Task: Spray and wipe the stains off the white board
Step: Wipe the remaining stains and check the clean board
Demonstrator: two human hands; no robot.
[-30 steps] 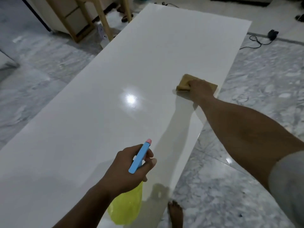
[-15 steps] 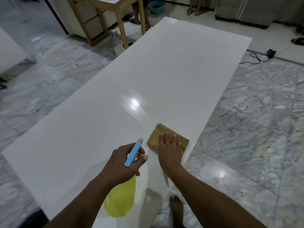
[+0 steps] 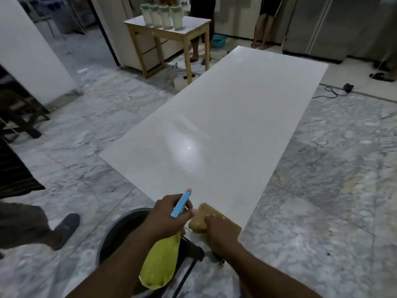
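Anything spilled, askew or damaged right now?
Nothing stands out. The white board shows no visible stain or damage, only a sheen mid-board. The right hand grips the sponge at its near corner; the left hand holds the spray bottle.

1. The room is dim and grey.
2. Ahead of your left hand [image 3: 165, 216], a soft white glare patch sits on the board [image 3: 247, 100].
3. Right of your right hand [image 3: 217, 230], the floor [image 3: 311, 233] has a pale sheen.
4. Your hands, spray bottle [image 3: 159, 261] and sponge [image 3: 207, 210] look sharp; the slipper [image 3: 66, 227] far to their left is smeared.
5. Straight lines bow near the edges.
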